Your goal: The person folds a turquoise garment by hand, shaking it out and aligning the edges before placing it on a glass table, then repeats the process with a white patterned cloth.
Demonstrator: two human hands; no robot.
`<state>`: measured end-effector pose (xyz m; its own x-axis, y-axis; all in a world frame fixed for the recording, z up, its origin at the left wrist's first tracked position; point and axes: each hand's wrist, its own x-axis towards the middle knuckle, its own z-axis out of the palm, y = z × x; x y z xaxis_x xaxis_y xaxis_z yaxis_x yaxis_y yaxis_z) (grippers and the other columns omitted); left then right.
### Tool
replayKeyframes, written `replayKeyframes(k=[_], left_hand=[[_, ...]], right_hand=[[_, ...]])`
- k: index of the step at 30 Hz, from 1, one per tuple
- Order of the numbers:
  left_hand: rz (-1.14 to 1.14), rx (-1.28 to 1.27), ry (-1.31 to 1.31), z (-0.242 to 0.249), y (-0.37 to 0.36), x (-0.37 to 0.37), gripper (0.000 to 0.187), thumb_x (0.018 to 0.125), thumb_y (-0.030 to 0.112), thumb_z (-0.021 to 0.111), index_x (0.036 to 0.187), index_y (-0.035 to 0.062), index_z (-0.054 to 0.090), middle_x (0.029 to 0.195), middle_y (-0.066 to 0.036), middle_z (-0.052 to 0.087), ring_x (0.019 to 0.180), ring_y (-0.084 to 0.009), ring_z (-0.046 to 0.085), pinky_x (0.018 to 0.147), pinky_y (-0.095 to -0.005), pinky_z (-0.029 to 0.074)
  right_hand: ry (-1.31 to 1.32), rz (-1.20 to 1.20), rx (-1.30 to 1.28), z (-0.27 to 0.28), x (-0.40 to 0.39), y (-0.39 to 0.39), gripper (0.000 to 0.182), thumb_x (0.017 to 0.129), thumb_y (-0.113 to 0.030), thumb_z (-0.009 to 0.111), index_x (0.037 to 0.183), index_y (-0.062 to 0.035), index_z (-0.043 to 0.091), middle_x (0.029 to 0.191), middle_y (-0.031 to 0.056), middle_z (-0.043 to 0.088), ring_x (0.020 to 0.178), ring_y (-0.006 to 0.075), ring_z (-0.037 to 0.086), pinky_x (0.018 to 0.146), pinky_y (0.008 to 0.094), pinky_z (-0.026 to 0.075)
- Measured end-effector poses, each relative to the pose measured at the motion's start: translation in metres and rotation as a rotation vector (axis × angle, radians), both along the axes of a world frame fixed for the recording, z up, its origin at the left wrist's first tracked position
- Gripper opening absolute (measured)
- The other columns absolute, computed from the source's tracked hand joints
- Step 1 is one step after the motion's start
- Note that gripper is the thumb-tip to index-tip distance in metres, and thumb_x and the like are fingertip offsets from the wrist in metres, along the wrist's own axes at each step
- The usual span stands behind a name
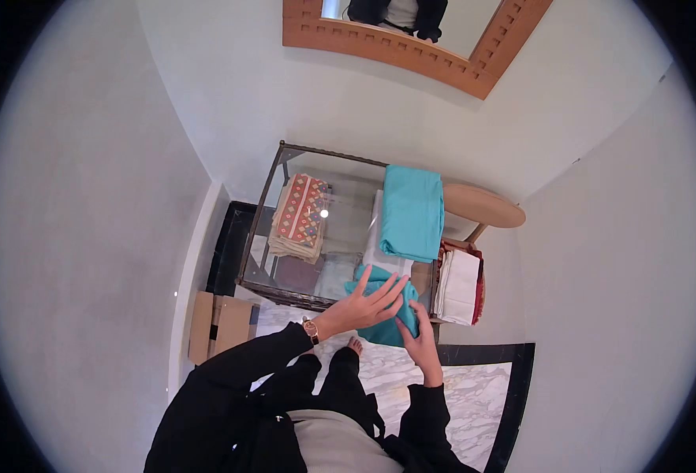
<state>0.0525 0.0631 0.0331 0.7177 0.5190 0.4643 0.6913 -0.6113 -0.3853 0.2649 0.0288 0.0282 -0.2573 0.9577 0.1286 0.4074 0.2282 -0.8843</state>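
A teal cloth (379, 333) hangs at the front edge of the glass-topped table, between my two hands. My left hand (367, 303), with a watch on its wrist, lies over the cloth with its fingers spread. At the cloth's right side is my right hand (420, 337), its thumb and fingers curved around the fabric. Just beyond them, a larger folded teal cloth (412, 213) rests on white fabric (374, 236) on the table.
Folded patterned cloths (300, 213) are stacked on the left of the glass table (348, 177). Right of it are a round brown seat (486, 206) and folded white and red cloths (460, 285). Cardboard (229, 323) stands at lower left. A wood-framed mirror (419, 59) hangs above.
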Motion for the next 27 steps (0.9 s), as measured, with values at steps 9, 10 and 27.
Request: replayKeyframes(k=[9,10,27], left_hand=[[-0.096,0.065,-0.036,0.013,-0.030,-0.027,0.028,0.091,0.027,0.053,0.117,0.0162,0.049,0.118,-0.004,0.054,0.118,-0.0196,0.051,0.106,-0.0590,0.032],[-0.091,0.085,-0.031,0.013,-0.032,-0.030,0.027,0.090,0.026,0.055,0.115,0.0160,0.050,0.112,-0.002,0.054,0.114,-0.0179,0.053,0.105,-0.0583,0.032],[-0.044,-0.267,-0.233,0.038,-0.088,-0.058,0.012,0.078,0.015,0.059,0.088,0.0131,0.053,0.086,-0.002,0.052,0.085,-0.0173,0.055,0.090,-0.0400,0.044]], right_hand=[[0.054,0.079,0.050,0.009,-0.030,-0.019,0.047,0.073,0.014,0.060,0.116,-0.0037,0.054,0.107,0.0131,0.050,0.104,0.0309,0.054,0.091,0.0311,0.042],[0.055,0.079,0.049,0.009,-0.032,-0.020,0.048,0.073,0.014,0.061,0.117,-0.0040,0.054,0.107,0.0129,0.050,0.104,0.0303,0.054,0.092,0.0313,0.042],[-0.259,0.237,0.041,-0.018,-0.043,-0.047,0.101,0.058,-0.045,0.090,0.135,-0.0036,0.041,0.112,0.0235,0.049,0.103,0.0415,0.054,0.087,0.0435,0.047]])
